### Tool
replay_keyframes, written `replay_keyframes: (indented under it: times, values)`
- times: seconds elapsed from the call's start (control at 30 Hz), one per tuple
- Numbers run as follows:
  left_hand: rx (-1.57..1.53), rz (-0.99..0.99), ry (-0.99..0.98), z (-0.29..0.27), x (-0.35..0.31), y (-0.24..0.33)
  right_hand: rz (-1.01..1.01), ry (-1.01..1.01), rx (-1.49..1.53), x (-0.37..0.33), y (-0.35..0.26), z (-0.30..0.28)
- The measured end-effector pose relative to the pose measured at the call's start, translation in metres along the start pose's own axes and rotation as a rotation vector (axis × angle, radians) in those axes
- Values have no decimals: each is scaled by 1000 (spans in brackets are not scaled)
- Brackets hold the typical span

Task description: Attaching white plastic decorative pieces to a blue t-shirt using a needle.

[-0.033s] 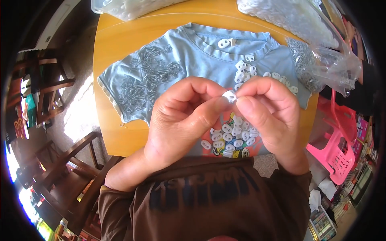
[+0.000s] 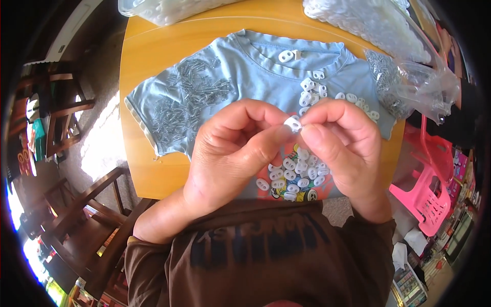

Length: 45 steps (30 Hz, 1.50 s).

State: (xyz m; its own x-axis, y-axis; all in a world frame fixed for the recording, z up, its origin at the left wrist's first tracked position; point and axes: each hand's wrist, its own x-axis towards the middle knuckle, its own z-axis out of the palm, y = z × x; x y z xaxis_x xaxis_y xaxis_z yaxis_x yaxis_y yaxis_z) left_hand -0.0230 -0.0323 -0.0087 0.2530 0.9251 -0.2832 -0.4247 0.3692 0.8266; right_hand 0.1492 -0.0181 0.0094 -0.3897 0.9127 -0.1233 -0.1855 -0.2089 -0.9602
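Observation:
Between the thumb and forefinger of my left hand (image 2: 230, 148) is a small white plastic cord lock (image 2: 293, 123) with two holes. My right hand (image 2: 343, 146) pinches at its right edge; whether a smaller part sits in those fingertips is hidden. Beneath both hands lies a light blue T-shirt (image 2: 266, 77) with a coloured print. Several similar white cord locks (image 2: 289, 175) lie heaped on the print, others (image 2: 309, 91) trail up toward the collar, and a bigger-looking pair piece (image 2: 286, 56) rests inside the neckline. Small metal springs (image 2: 179, 107) are spread over the left sleeve.
The shirt covers much of a yellow wooden table (image 2: 148, 61). At the back stand a clear tub (image 2: 163, 13) and a clear bag (image 2: 363, 28) of white parts. A bag of springs (image 2: 388, 82) lies on the right sleeve. Beyond are a pink chair (image 2: 427, 199) and dark wooden chairs (image 2: 87, 225).

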Motion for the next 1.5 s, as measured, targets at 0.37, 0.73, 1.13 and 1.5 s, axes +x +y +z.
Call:
replay_keyframes:
  times: [0.37, 0.73, 1.13, 1.5]
  values:
    - [-106, -83, -21, -13, -6, -6, 34, -23, -7, -1, 8, 4]
    - [-110, 3, -92, -16, -8, -7, -9, -42, -28, 1, 10, 4]
    - [-49, 4, -83, -17, -9, -7, -38, 42, -209, 1, 9, 6]
    - [60, 69, -56, -16, -8, -9, -394, 21, -635, 8, 14, 4]
